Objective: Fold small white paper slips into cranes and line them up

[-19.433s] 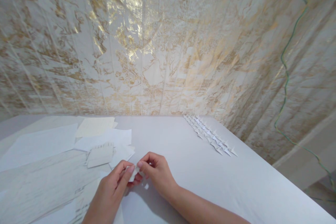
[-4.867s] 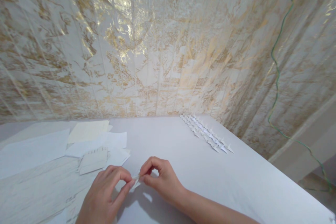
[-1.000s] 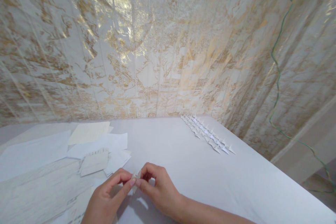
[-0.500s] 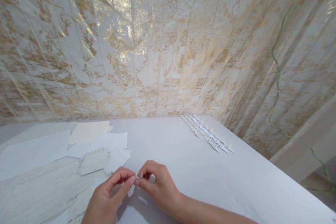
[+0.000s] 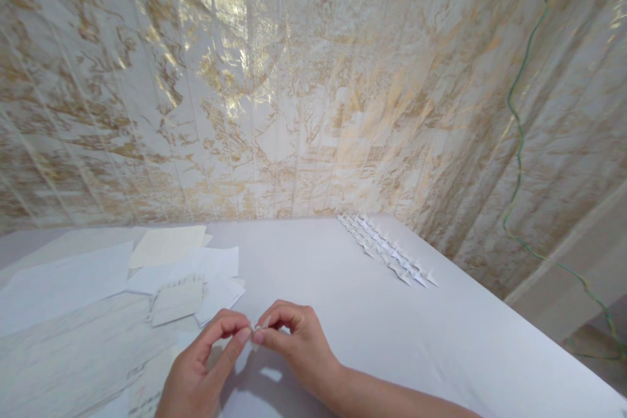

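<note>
A small folded white paper piece (image 5: pixel 255 328), mostly covered by fingers, is held above the table between my two hands. My left hand (image 5: pixel 206 356) pinches one side of it with thumb and forefinger. On the other side my right hand (image 5: pixel 296 343) has its thumb and forefinger closed on the paper too. Its exact shape is too small to make out, though pointed tips show. Several small pointed folded paper figures (image 5: pixel 392 255), resembling cranes, stand in slanting rows at the table's right back.
Loose paper sheets (image 5: pixel 63 274) and a squarish paper piece (image 5: pixel 177 300) overlap on the left of the white table (image 5: pixel 392 339). Behind rises a gold-patterned curtain (image 5: pixel 294 91). A green cord (image 5: pixel 520 137) hangs at the right, beyond the table's slanting edge.
Both hands keep their pinch on the folded paper. The fingers shift slightly, and a pointed tip now shows more beside my right fingers.
</note>
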A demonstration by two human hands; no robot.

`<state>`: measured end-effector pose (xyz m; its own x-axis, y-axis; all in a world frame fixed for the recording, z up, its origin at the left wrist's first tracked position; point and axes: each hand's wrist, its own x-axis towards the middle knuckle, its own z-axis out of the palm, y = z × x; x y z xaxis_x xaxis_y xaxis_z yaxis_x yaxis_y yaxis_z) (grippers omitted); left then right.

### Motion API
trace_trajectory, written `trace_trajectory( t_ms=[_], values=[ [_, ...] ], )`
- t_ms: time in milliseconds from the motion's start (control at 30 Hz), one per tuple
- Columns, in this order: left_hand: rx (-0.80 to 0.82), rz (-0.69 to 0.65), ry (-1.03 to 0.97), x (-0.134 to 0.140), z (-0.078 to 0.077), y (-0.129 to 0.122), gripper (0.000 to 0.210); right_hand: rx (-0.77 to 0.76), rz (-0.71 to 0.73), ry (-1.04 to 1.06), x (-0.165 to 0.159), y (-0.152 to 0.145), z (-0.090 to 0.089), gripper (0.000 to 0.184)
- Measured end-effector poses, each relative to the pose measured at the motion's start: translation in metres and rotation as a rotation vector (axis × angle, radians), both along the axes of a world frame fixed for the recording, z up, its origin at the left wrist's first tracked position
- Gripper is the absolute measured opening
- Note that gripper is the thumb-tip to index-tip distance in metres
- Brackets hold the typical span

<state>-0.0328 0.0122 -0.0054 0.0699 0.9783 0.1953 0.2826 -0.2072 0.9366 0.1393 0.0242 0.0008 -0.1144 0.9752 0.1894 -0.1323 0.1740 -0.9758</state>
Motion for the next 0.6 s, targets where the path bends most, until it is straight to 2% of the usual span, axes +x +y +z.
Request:
trace_trajectory(
  t_ms=[200,433,500,600],
  values=[
    [0.124,-0.002,0.102,0.001,0.003,0.001,0.024,0.087,-0.016,-0.038,0.001,0.000,-0.003,0.032],
    [0.497,-0.020,0.287,-0.005,0.001,0.013,0.011,0.385,-0.037,-0.342,0.012,0.007,-0.004,0.028],
    [0.548,-0.033,0.342,-0.007,-0.001,0.014,0.009,0.403,-0.030,-0.365,0.013,0.008,-0.004,0.028],
    [0.529,-0.046,0.369,-0.009,-0.003,0.014,0.010,0.365,-0.028,-0.322,0.011,0.009,-0.006,0.030]
  ],
)
